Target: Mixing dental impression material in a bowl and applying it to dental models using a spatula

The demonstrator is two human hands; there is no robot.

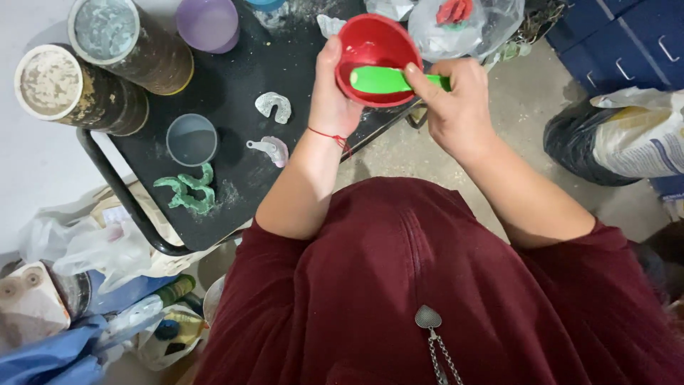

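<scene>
View from above, looking down along a dark red shirt (427,285) that is filling the lower half of the frame. The left hand (333,100) is rising from a bent forearm at centre frame and is cupping a red flexible bowl (377,53) at the upper centre, thumb lying along the bowl's left rim, palm wrapping its underside; a thin red thread is circling the wrist. The right hand (456,103) is coming in from the right of the frame, forearm angling up and leftward, fingers closing tightly around the handle of a green spatula (381,80) whose broad blade is lying across the bowl's interior. The two hands are working close together, nearly touching beside the bowl's lower rim. The bowl is being held above the near right edge of a black table (235,78) that is occupying the upper left of the frame. On the table are lying a pale dental impression tray (273,105), a grey round cup (192,139), a greenish impression piece (189,190), a purple bowl (208,23) and two tall soiled canisters (107,64). A clear plastic bag (463,28) is sitting at the upper right.
</scene>
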